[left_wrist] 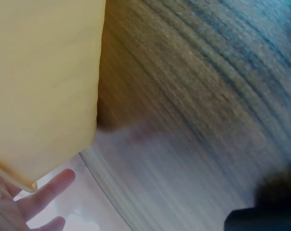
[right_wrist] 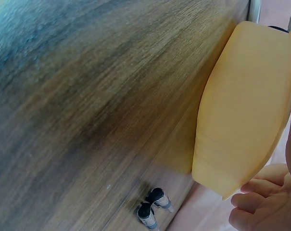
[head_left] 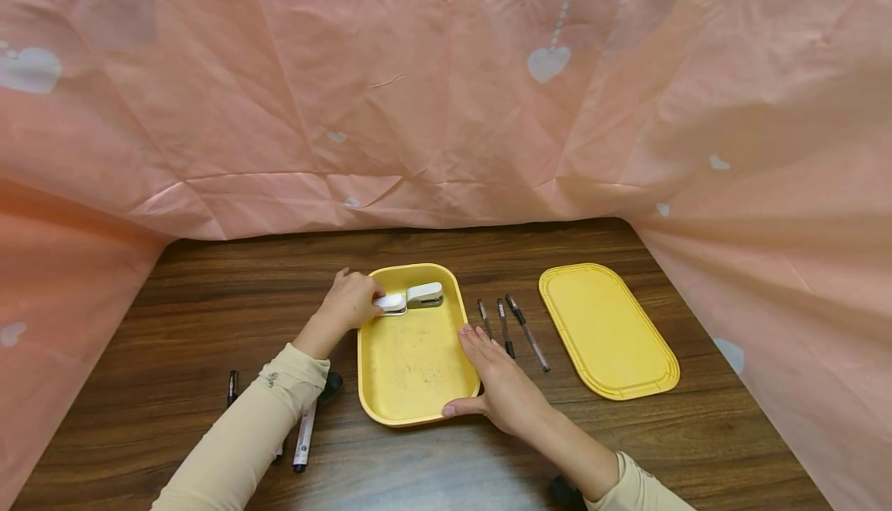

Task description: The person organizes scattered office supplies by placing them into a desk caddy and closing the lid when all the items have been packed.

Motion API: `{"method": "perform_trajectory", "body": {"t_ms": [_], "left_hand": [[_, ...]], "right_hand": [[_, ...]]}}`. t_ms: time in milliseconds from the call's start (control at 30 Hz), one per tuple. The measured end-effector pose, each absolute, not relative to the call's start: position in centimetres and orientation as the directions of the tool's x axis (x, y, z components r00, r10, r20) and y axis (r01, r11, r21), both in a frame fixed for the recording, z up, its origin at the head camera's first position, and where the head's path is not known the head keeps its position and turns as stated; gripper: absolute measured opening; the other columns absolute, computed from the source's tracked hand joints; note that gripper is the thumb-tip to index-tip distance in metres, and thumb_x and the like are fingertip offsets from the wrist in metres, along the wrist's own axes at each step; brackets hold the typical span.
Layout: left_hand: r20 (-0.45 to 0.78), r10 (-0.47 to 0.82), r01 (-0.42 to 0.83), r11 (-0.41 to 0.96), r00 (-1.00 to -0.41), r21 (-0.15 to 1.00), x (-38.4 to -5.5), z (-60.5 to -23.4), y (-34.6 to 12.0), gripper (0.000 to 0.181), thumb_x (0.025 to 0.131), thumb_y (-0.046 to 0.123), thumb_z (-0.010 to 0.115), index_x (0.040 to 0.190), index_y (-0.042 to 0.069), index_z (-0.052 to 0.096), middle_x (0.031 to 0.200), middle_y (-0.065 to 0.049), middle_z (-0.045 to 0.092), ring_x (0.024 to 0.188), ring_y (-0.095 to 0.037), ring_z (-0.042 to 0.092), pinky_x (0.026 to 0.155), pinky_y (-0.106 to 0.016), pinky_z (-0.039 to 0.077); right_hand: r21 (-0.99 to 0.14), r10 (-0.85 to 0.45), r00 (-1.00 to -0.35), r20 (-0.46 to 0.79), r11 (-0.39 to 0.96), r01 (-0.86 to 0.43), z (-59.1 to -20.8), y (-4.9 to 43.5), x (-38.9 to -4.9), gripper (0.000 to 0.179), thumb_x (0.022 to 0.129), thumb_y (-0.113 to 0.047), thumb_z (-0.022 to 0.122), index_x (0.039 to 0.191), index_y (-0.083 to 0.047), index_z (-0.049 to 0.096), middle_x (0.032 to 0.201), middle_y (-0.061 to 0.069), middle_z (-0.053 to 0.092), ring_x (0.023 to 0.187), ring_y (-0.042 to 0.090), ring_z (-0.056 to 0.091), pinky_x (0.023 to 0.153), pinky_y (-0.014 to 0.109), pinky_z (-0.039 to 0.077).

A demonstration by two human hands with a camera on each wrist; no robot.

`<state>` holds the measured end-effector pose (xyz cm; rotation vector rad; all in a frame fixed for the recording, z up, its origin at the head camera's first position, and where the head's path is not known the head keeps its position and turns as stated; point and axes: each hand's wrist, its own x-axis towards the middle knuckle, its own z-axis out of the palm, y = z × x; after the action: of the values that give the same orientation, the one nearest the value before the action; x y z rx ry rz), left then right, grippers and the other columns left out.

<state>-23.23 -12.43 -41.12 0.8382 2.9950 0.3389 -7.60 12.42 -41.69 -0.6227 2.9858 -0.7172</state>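
From the head, your left hand (head_left: 348, 300) pinches a white stapler (head_left: 390, 303) in the yellow tray (head_left: 411, 375), a second stapler (head_left: 425, 292) right of that grip; your right hand (head_left: 505, 387) lies spread against the tray. Placing seems in hand; the next move likely calls for gentle release. Left wrist: stapler hidden. Right wrist: pens (right_wrist: 158, 196) near your fingers (lettering unreadable).

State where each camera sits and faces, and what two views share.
Head: worn on the head, facing forward and down at the yellow tray; left hand, right hand, sleeves show.
Left wrist: worn there, facing the tray's outer wall; left fingers show.
Right wrist: likewise, with two pens; right fingers show.
Both wrist views share tray and table.
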Motion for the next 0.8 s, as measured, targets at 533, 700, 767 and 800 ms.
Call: {"method": "perform_trajectory", "body": {"t_ms": [533, 700, 767, 800], "left_hand": [[0.058, 0.482, 0.485, 0.861, -0.874, 0.155, -23.0, -41.03, -12.1, 0.004, 0.078, 0.017, 0.079, 0.078, 0.017, 0.075, 0.071, 0.003, 0.068, 0.082, -0.025, 0.066, 0.109, -0.064, 0.031], [0.064, 0.483, 0.487, 0.862, -0.873, 0.144, -23.11, -41.13, -12.04, 0.015, 0.078, 0.018, 0.079, 0.068, 0.019, 0.069, 0.06, 0.005, 0.058, 0.077, -0.023, 0.064, 0.109, -0.064, 0.032], [0.068, 0.483, 0.488, 0.862, -0.873, 0.134, -23.12, -41.15, -12.03, 0.02, 0.078, 0.019, 0.079, 0.065, 0.019, 0.065, 0.056, 0.006, 0.053, 0.075, -0.022, 0.063, 0.108, -0.064, 0.032], [0.069, 0.483, 0.488, 0.863, -0.873, 0.131, -23.12, -41.15, -12.03, 0.021, 0.078, 0.02, 0.08, 0.063, 0.02, 0.064, 0.055, 0.006, 0.052, 0.074, -0.022, 0.063, 0.108, -0.064, 0.032]], "right_hand": [[-0.444, -0.381, -0.921, 0.079, 0.814, -0.375, -41.66, 12.39, -7.63, 0.107, 0.069, -0.055, 0.075, 0.148, 0.004, 0.033, 0.155, 0.021, 0.032, 0.146, 0.034, 0.028, 0.119, 0.048, 0.026], [-0.443, -0.383, -0.919, 0.09, 0.811, -0.381, -41.67, 12.41, -7.64, 0.107, 0.068, -0.055, 0.075, 0.147, 0.004, 0.033, 0.154, 0.021, 0.032, 0.145, 0.035, 0.029, 0.118, 0.049, 0.027], [-0.442, -0.384, -0.919, 0.095, 0.811, -0.384, -41.67, 12.42, -7.65, 0.107, 0.068, -0.055, 0.075, 0.147, 0.004, 0.034, 0.154, 0.021, 0.032, 0.145, 0.035, 0.029, 0.118, 0.049, 0.027], [-0.441, -0.384, -0.918, 0.096, 0.811, -0.385, -41.68, 12.42, -7.65, 0.107, 0.068, -0.055, 0.075, 0.147, 0.005, 0.034, 0.154, 0.021, 0.032, 0.145, 0.035, 0.03, 0.118, 0.049, 0.027]]}}
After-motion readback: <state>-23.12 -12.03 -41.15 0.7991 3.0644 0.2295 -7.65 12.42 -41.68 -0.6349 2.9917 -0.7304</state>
